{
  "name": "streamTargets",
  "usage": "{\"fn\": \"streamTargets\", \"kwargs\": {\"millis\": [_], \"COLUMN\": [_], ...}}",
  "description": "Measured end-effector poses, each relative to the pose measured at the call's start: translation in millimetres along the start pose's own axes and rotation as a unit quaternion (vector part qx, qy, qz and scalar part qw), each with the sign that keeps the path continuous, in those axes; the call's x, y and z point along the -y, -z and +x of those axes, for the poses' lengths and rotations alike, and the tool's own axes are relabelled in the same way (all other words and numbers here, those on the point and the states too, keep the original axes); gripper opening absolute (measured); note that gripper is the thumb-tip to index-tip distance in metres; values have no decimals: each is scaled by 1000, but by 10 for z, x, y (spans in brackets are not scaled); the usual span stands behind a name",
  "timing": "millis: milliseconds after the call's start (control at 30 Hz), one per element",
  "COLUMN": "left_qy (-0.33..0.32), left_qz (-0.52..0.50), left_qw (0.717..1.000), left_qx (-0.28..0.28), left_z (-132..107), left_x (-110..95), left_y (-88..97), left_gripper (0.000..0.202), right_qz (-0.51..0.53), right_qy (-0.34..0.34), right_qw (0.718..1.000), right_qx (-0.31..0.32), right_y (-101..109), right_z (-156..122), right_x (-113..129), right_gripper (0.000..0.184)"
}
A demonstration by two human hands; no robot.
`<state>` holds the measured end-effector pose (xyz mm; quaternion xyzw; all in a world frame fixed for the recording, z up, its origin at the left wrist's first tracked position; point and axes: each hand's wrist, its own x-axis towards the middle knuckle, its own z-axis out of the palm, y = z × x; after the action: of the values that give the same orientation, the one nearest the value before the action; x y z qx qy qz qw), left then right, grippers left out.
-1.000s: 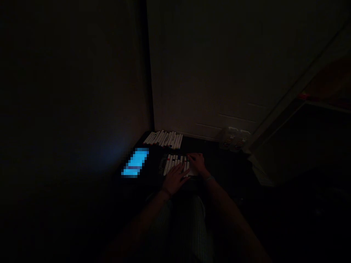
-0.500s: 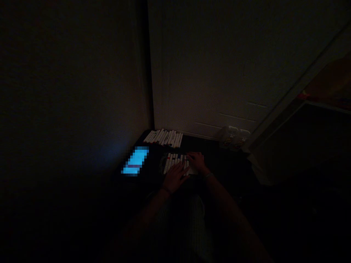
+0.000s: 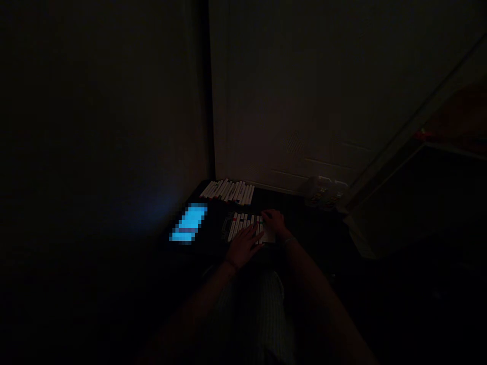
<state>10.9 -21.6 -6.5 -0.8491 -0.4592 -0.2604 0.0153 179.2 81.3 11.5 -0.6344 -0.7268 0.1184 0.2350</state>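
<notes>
In very dim light, a row of white markers (image 3: pixel 235 228) with coloured bands lies side by side in what looks like a clear case on the dark tabletop. My left hand (image 3: pixel 243 247) rests over the row's lower part, fingers stretched and spread, holding nothing. My right hand (image 3: pixel 274 221) is at the row's right end, fingers bent at the upper end of a marker with a green band (image 3: pixel 261 223); the grip is partly hidden by the dark. Right of that marker, below the right hand, shows a pale flat surface (image 3: pixel 269 237).
A second group of white markers (image 3: pixel 228 191) lies behind, near the wall. To the left is a glowing blurred screen (image 3: pixel 189 223). Clear plastic packages (image 3: pixel 327 192) stand at the back right. Walls (image 3: pixel 281 101) close off the back and left.
My right hand has shifted slightly up and right, uncovering more of the green-banded marker and the pale surface. My left hand stays nearly where it was.
</notes>
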Motion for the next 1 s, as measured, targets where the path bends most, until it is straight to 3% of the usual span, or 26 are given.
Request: {"fn": "streamTargets", "kwargs": {"millis": [200, 1000], "left_qy": [-4, 3], "left_qz": [-5, -8], "left_qw": [1000, 1000], "left_qx": [-5, 3], "left_z": [2, 1], "left_x": [-4, -4], "left_y": [21, 20], "left_gripper": [41, 41], "right_qz": [-29, -56], "right_qy": [-17, 18], "right_qw": [999, 998], "right_qx": [-14, -36], "right_y": [-40, -21], "right_z": [-31, -142], "right_x": [43, 87], "right_gripper": [33, 29]}}
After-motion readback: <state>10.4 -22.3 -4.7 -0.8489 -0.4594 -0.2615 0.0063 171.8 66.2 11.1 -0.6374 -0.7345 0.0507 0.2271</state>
